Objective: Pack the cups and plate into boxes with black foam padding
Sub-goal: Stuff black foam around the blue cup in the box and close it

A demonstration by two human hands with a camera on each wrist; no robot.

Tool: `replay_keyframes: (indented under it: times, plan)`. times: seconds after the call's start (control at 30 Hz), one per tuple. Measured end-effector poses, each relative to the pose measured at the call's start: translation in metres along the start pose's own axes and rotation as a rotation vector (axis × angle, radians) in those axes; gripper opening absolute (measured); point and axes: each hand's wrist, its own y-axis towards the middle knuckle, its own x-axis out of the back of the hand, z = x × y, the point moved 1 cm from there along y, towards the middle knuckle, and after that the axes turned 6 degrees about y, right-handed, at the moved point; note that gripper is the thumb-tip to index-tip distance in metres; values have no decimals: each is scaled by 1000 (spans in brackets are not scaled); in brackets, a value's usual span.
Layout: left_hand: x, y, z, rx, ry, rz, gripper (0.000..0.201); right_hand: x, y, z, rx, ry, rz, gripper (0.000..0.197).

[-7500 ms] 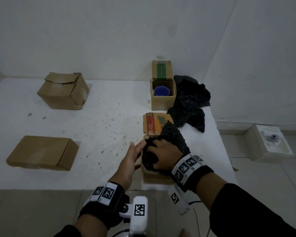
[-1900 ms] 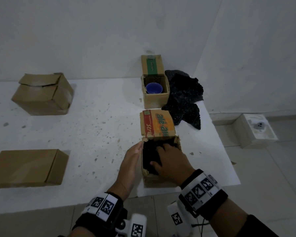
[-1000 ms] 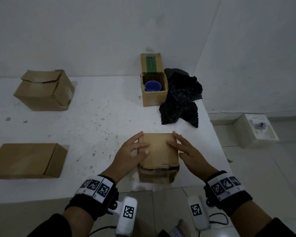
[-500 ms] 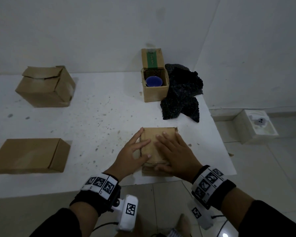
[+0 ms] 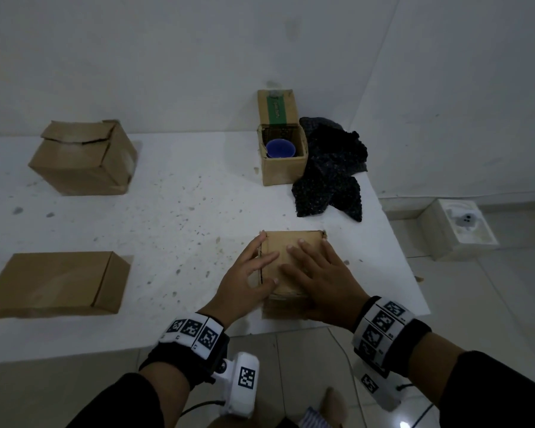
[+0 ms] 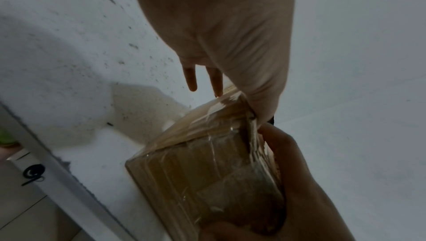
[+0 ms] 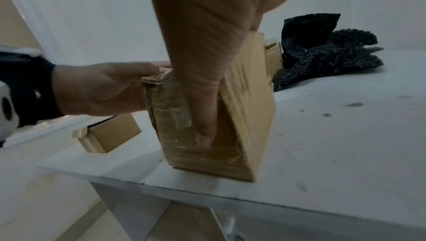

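A small cardboard box (image 5: 294, 242) sits shut near the table's front edge. My left hand (image 5: 247, 273) lies against its left edge, fingers straight over the lid. My right hand (image 5: 318, 273) presses flat on the lid; in the right wrist view its thumb (image 7: 202, 117) lies down the taped front face of the box (image 7: 248, 108). The left wrist view shows the same box (image 6: 207, 163) under my left hand (image 6: 230, 35). At the back, an open box (image 5: 283, 174) holds a blue cup (image 5: 280, 148). Black foam (image 5: 331, 174) is piled beside it. No plate is in view.
Two more shut cardboard boxes stand on the white table (image 5: 167, 217): one at back left (image 5: 84, 159), a flat one at front left (image 5: 53, 282). The table's right edge runs just past the foam. A white block (image 5: 457, 227) sits on the floor at right.
The printed lid of the near box has been folded down over the foam. My right hand slid from the lid's right edge onto its middle; both hands have barely moved in the last half second.
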Motion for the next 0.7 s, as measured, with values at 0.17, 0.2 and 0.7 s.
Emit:
replay_keyframes:
  times: [0.17,0.2,0.7]
  plan:
    - [0,2,1,-19,-9,14,50,0,1,7,-80,101,-43,82]
    - [1,2,2,-23,-15,18,51,0,2,8,-85,91,-38,81]
    - [37,60,-31,-29,251,-52,41,48,12,-25,-129,675,-283,39]
